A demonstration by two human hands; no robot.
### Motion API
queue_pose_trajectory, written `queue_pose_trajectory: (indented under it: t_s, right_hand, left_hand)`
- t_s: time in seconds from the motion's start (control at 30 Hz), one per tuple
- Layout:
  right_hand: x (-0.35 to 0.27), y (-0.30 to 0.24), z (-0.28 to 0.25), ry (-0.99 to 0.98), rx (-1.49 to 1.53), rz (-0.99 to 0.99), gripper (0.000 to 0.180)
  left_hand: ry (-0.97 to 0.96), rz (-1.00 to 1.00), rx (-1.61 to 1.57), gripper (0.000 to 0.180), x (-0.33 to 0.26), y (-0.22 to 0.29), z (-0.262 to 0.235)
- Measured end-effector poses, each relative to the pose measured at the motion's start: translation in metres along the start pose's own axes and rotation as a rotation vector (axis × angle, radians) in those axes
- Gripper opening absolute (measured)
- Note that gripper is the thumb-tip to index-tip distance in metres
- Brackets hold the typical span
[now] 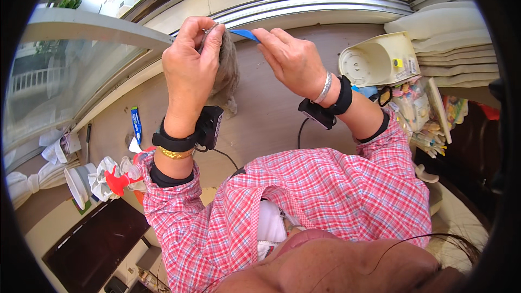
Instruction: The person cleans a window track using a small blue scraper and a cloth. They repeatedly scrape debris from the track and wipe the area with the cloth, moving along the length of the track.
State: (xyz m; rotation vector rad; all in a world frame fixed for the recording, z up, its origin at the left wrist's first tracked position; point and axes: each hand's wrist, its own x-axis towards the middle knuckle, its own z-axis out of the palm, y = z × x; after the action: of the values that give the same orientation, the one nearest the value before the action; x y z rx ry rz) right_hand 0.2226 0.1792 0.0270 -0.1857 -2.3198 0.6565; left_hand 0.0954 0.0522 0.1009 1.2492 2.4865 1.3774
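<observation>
Over the windowsill (271, 97), my left hand (192, 62) pinches the top of a limp, dirty grey cloth (225, 73) between thumb and fingers. The cloth hangs down beside that hand, its lower end near the sill. My right hand (296, 57) is closed on a thin blue plastic piece (246, 34), like a flat scraper. Its pointed end reaches toward the cloth's top edge; whether they touch I cannot tell. My right fingers hide the rest of the blue piece.
A cream plastic tub (377, 61) lies tipped on its side at the right, near folded curtains (445, 43). Bags of small items (418, 111) sit below it. At left are an open window pane (65, 70), a blue tube (136, 125) and a red spray nozzle (115, 182).
</observation>
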Motion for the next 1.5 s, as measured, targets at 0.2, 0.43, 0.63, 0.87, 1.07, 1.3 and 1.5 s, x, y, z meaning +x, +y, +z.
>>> queue_pose_trajectory:
  t_s: [0.2, 0.43, 0.63, 0.87, 1.07, 1.3, 1.5]
  right_hand:
    - [0.005, 0.034, -0.035, -0.047, -0.094, 0.048, 0.029]
    - [-0.012, 0.045, -0.046, -0.127, -0.059, 0.018, 0.03]
    - [-0.007, 0.042, -0.033, 0.149, 0.01, 0.123, 0.025]
    - [-0.013, 0.017, -0.076, 0.217, 0.058, 0.163, 0.019]
    - [-0.011, -0.02, -0.069, 0.078, 0.137, 0.011, 0.025]
    - [-0.017, 0.058, -0.124, -0.155, -0.346, 0.098, 0.017]
    - [0.0, 0.218, -0.238, -0.438, -0.892, 0.605, 0.022]
  left_hand:
    - [-0.049, -0.157, -0.436, 0.015, 0.036, -0.013, 0.042]
    - [-0.049, 0.36, 0.075, 0.006, 0.045, 0.007, 0.083]
    - [-0.169, 0.649, 0.349, 0.006, 0.016, 0.048, 0.065]
    - [0.06, 0.338, 0.428, 0.01, 0.06, 0.037, 0.021]
    - [0.044, 0.347, 0.291, 0.013, 0.04, 0.053, 0.008]
    - [-0.151, 0.153, 0.247, 0.019, 0.013, 0.016, -0.005]
    - [-0.483, -0.007, 0.31, 0.024, -0.037, -0.064, 0.035]
